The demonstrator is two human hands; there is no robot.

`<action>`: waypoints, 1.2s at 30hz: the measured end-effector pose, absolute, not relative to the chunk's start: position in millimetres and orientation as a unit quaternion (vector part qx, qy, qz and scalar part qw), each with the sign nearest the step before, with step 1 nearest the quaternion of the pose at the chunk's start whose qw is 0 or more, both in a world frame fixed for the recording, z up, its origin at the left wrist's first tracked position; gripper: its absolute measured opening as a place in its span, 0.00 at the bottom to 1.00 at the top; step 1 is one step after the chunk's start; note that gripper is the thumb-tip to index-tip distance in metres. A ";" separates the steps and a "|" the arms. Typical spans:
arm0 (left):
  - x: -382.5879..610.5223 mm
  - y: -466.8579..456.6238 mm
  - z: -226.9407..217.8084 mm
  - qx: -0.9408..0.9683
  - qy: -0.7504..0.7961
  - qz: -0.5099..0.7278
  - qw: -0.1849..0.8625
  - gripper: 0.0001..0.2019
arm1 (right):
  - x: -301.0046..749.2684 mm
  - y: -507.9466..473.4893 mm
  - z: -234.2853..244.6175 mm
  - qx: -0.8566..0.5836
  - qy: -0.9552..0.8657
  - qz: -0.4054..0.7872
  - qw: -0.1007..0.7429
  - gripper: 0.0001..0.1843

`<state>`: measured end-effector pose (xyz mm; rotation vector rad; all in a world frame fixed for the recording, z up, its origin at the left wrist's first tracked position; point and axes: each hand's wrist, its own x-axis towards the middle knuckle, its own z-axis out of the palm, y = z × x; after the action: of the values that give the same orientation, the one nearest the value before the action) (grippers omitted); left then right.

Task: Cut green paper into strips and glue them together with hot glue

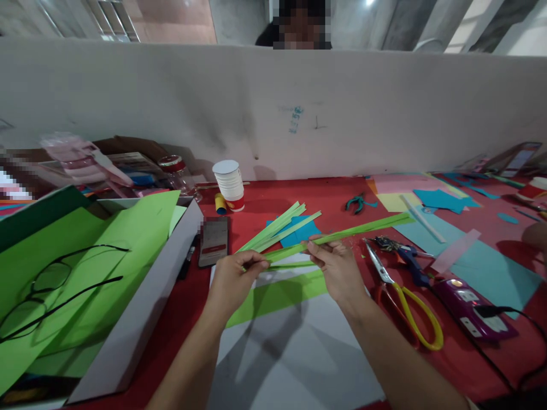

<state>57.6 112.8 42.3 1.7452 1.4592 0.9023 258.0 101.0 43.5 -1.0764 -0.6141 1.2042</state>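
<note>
Long green paper strips (pixel 363 228) stretch between my two hands, above a white sheet (pixel 294 341). My left hand (pixel 237 276) pinches their left end between thumb and fingers. My right hand (pixel 335 265) grips them further along, and their free ends reach out to the right. On the white sheet under my hands lies a wider green paper piece (pixel 280 296). Beyond my left hand a fan of loose light-green strips (pixel 277 226) rests partly over blue paper (pixel 305 229).
Left stands a box (pixel 141 307) of green paper with eyeglasses (pixel 38 290) on top. Near it are a phone (pixel 214 242) and stacked paper cups (pixel 229 185). Right lie scissors (pixel 404 302), a glue gun (pixel 410 259), pliers (pixel 358 203) and a purple power strip (pixel 474 310). A person is behind the partition (pixel 171 102).
</note>
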 end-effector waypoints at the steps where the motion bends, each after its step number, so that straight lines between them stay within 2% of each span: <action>1: 54.1 114.4 41.7 0.671 0.564 0.347 0.333 0.10 | 261.2 101.9 44.1 -0.471 -0.264 0.526 0.657 0.13; 10: 16.5 133.1 31.2 0.643 0.627 0.338 0.282 0.12 | 296.6 113.5 52.7 -0.443 -0.190 0.472 0.738 0.13; 18: 8.9 137.0 32.2 0.622 0.633 0.341 0.309 0.12 | 306.0 116.8 49.0 -0.457 -0.193 0.423 0.759 0.15; 23: 18.4 130.6 39.3 0.594 0.599 0.373 0.386 0.12 | 308.7 115.4 53.9 -0.458 -0.172 0.371 0.789 0.14; 25: 20.5 129.2 39.6 0.586 0.592 0.388 0.394 0.11 | 308.3 114.8 56.0 -0.465 -0.179 0.347 0.794 0.14; 32: 24.8 129.3 30.2 0.611 0.613 0.379 0.329 0.11 | 310.4 117.9 54.6 -0.499 -0.222 0.247 0.800 0.11; 36: 25.4 132.2 26.1 0.625 0.608 0.355 0.337 0.10 | 312.1 122.6 47.2 -0.502 -0.201 0.285 0.792 0.12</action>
<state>25.4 132.2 26.1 1.6303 1.5841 0.9240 312.1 122.6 47.2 -1.0794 -0.4325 0.6136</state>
